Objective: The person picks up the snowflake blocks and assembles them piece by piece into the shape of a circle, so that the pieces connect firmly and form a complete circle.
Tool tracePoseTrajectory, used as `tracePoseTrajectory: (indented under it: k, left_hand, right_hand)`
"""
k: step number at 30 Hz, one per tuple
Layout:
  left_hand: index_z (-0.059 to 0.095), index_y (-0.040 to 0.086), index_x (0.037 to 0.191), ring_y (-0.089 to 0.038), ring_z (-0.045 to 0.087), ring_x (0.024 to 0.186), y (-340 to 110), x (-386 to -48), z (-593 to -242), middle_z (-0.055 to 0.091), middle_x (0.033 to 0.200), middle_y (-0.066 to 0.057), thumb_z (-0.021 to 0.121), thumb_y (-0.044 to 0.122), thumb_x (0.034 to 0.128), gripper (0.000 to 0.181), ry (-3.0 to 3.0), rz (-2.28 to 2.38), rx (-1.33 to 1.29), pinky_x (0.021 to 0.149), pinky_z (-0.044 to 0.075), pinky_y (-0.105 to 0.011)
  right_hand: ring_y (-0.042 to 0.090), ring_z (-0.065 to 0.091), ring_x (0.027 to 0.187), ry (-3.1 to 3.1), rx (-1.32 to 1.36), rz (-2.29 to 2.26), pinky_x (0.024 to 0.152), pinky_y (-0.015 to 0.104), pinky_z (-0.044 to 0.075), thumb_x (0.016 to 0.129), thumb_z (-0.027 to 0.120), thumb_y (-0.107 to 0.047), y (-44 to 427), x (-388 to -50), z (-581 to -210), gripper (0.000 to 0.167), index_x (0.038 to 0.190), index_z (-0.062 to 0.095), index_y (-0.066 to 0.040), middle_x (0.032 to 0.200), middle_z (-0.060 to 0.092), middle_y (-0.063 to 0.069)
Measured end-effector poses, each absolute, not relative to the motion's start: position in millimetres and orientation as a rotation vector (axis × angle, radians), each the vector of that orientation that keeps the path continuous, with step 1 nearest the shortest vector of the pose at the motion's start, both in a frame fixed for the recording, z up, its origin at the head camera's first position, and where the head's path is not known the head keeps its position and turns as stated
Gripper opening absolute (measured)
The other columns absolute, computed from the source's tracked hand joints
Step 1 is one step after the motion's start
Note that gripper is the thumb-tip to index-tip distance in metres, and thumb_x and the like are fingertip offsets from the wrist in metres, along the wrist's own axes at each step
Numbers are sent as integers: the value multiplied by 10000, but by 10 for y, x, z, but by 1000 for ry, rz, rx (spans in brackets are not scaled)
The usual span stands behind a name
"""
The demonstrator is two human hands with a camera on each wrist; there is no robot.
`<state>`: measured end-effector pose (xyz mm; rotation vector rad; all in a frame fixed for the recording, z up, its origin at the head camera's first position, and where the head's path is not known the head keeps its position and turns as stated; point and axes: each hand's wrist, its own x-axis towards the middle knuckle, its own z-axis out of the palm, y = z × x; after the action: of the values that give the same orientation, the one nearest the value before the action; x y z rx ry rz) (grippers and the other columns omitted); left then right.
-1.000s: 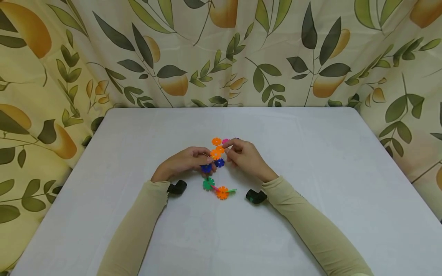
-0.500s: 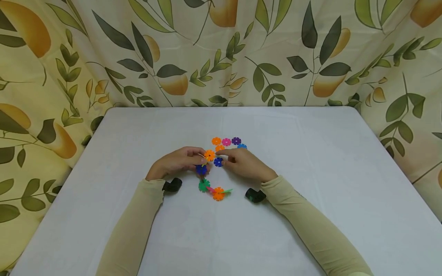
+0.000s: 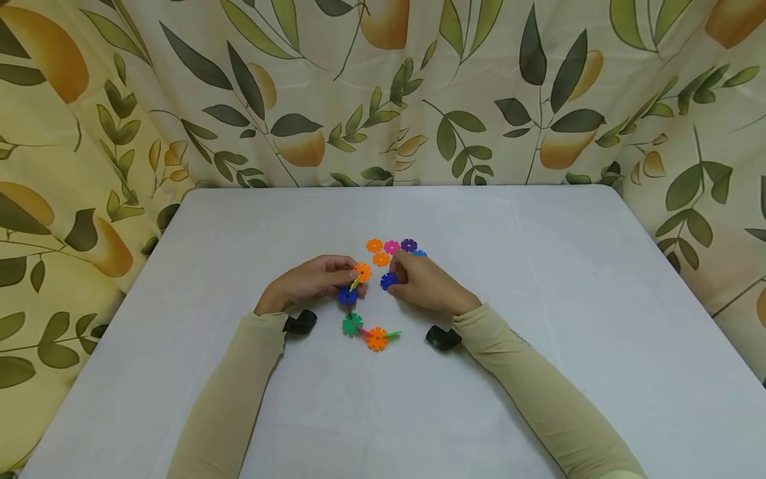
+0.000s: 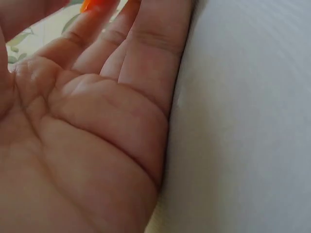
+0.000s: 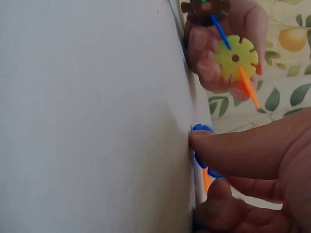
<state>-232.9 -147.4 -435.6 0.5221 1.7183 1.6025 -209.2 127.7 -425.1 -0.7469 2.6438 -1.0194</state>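
Observation:
My left hand [image 3: 314, 285] pinches the orange end disc [image 3: 362, 272] of a chain of notched plastic flower discs. From it the chain curves toward me through a yellow disc [image 5: 235, 58], a blue disc [image 3: 347, 297], a brown disc [image 5: 206, 7], a green disc [image 3: 352, 324], a pink one, a second orange disc [image 3: 377, 339] and a light green one [image 3: 393, 334]. My right hand [image 3: 427, 283] pinches a separate dark blue disc [image 3: 388, 281] at the tabletop. Its thumb covers part of that disc in the right wrist view. Mostly palm fills the left wrist view.
Beyond my hands, loose discs lie on the white table [image 3: 509, 253]: two orange, a pink [image 3: 391, 247], a purple [image 3: 409, 245] and a light blue one [image 3: 419, 253] partly behind my right hand. Black wrist devices [image 3: 443, 338] sit at both cuffs. A patterned curtain [image 3: 359, 93] surrounds the table.
My left hand has drawn the chain leftward and slightly toward me. My right hand has left the chain's orange end, lowered to the loose dark blue disc, taken hold and shifted it slightly right.

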Motion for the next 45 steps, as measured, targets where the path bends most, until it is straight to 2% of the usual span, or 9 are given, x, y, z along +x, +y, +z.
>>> tracePoseTrajectory:
  k: [4,10,15,18,21,25,30,39,45]
  left_hand:
    - [621,-42,1198,-286,709,1009,-1460,-2332,-4365,759,1097,-190,522,109,1137,191,1731,1610,516,947,592,-389]
    - [604,-14,1146,-310,730,1014,-1428,-2334,-4378,774,1102,-206,501,95,1140,150,1759,1604,512,897,598,-369]
    - [623,0,1134,-278,733,993,-1369,-2327,-4381,789,1084,-173,501,115,1144,168,1826,1574,539,829,580,-333]
    - [641,2,1117,-271,728,990,-1331,-2324,-4373,791,1067,-160,517,135,1144,184,1852,1571,540,828,577,-329]
    - [648,-7,1108,-280,727,999,-1294,-2315,-4357,792,1058,-166,528,138,1140,191,1865,1577,539,855,574,-335]
    - [647,-19,1117,-292,726,1044,-1248,-2305,-4349,794,1066,-169,528,119,1134,183,1878,1569,560,955,557,-357]
    - [645,-23,1114,-296,723,1068,-1224,-2303,-4359,795,1064,-167,518,112,1134,186,1902,1561,571,1016,532,-382]
    - [652,-18,1117,-284,717,1083,-1216,-2286,-4344,800,1060,-149,520,119,1128,191,1942,1546,567,973,527,-366]
    - [651,-6,1135,-283,706,1104,-1212,-2275,-4325,799,1088,-142,506,130,1134,199,1942,1534,550,949,535,-360]
  right_hand:
    - [229,577,812,2623,-676,-1106,732,346,507,973,765,-38,1352,-2119,-4260,179,1033,597,-49,900,641,69]
    - [215,620,690,2603,-603,-1263,648,312,547,996,718,-4,1492,-2159,-4294,96,1039,638,-34,909,675,97]
    - [200,627,671,2633,-620,-1327,649,307,559,993,745,-48,1510,-2157,-4302,59,1053,746,-48,959,711,80]
    - [207,606,621,2629,-667,-1340,617,307,541,994,758,-66,1490,-2145,-4278,75,1063,783,-55,910,708,65]
    - [201,605,641,2637,-720,-1334,628,304,538,992,760,-56,1458,-2134,-4253,82,1063,797,-39,877,716,51]
    - [188,634,765,2649,-794,-1311,720,311,582,988,762,-35,1410,-2124,-4235,98,1069,817,-24,944,767,41]
    - [186,656,791,2642,-898,-1291,763,331,603,982,762,-7,1356,-2118,-4222,102,1064,824,-11,961,786,41]
    - [179,672,792,2663,-980,-1284,777,338,614,967,761,35,1318,-2110,-4220,98,1037,824,9,947,789,59]
    - [209,684,721,2525,-766,-1410,705,294,599,1002,740,-8,1317,-2090,-4230,93,1059,810,11,857,760,76]
